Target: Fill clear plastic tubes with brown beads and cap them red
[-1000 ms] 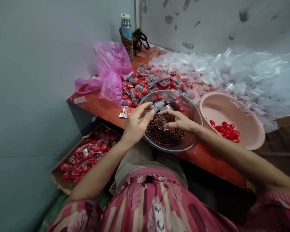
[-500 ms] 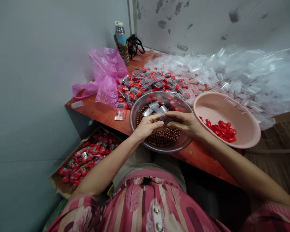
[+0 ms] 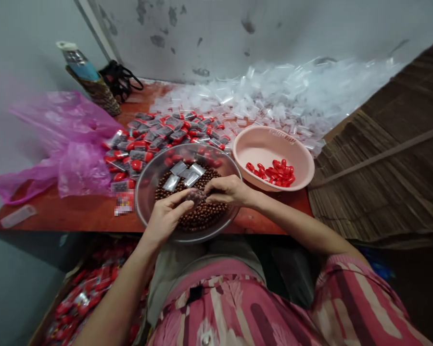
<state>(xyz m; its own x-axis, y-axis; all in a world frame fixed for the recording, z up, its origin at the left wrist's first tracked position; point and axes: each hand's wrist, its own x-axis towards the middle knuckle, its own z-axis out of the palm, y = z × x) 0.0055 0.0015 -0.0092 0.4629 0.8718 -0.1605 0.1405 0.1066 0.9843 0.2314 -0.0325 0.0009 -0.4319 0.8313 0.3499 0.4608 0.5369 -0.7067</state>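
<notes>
My left hand (image 3: 169, 211) pinches a small clear plastic packet (image 3: 195, 196) with dark contents between thumb and fingers. At the packet's right end, the fingertips of my right hand (image 3: 228, 190) are pressed together on it. Both hands are over a wide bowl (image 3: 141, 211) holding brown beads (image 3: 202, 219). Several flat, silvery clear packets (image 3: 192, 179) lie on the beads, just beyond my fingers. Behind the bowl is a heap of clear packets with red ends and dark contents (image 3: 162, 134).
A pink basin (image 3: 240, 144) with red pieces (image 3: 279, 174) stands right of the bowl. Clear plastic sleeves (image 3: 274, 91) pile along the wall. Stacked cardboard (image 3: 382, 168) is at right. A pink bag (image 3: 82, 163) and a flask (image 3: 81, 65) are at left; red packets (image 3: 94, 288) fill a box below.
The view has swung to the right, so the table's things sit further left. My hands stay over the bowl with the packet, now less covered by my fingers.
</notes>
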